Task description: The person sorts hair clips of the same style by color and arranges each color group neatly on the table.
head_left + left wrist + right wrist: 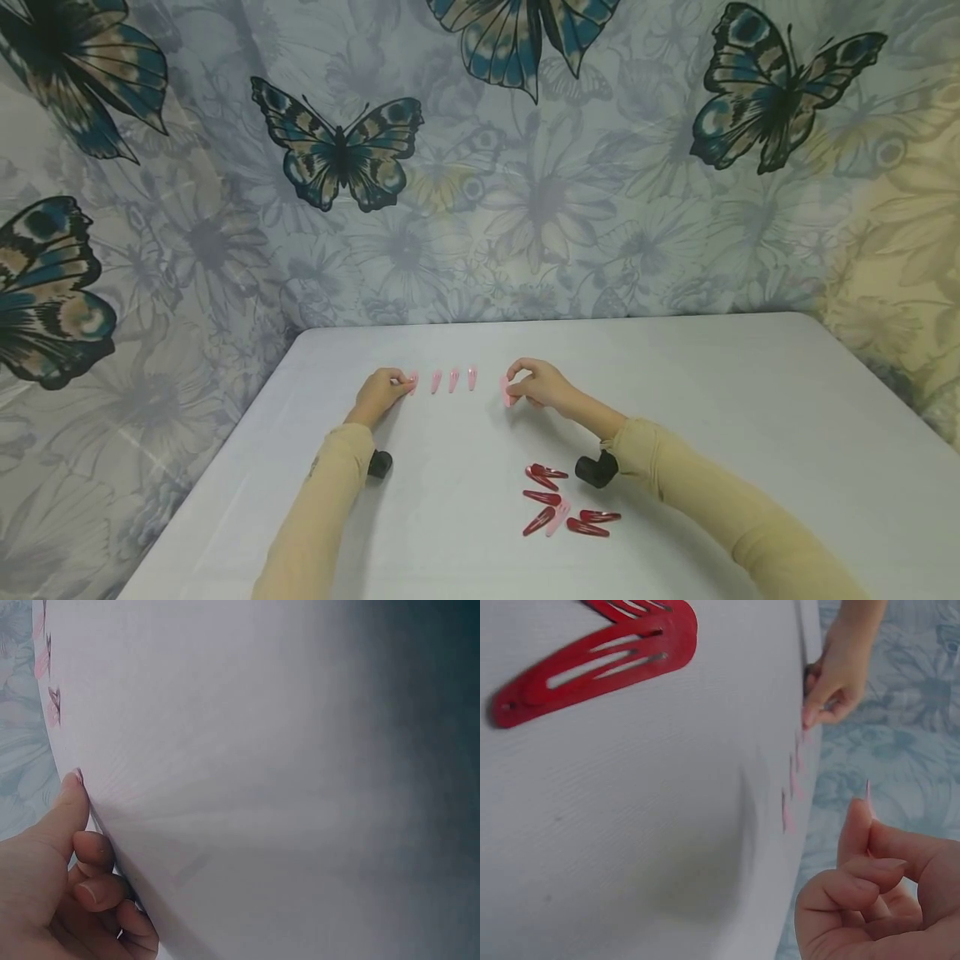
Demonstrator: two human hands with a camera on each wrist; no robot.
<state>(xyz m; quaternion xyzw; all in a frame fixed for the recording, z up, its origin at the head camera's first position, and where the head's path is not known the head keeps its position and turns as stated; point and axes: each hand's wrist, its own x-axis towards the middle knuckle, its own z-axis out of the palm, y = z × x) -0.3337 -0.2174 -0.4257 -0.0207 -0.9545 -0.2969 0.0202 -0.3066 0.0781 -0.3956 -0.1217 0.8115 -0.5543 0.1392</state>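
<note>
My right hand (543,386) pinches a pink snap hair clip (506,390) between thumb and forefinger. In the right wrist view that clip (868,796) is seen edge-on, standing up from the fingertips. At the left end of a short row, my left hand (377,395) pinches another pink hair clip (413,382), which lies at the table. The left wrist view shows only a sliver of it at the thumb tip, the rest being hidden. To its right, three more pink clips (453,381) lie side by side, spaced apart and nearly upright in the head view.
Nearer on the white table (450,533), several red hair clips (588,527) lie in a loose group, with one pink clip (557,518) among them. Behind the table hangs a butterfly-patterned cloth (450,267). Black wrist devices (596,469) sit under both sleeves.
</note>
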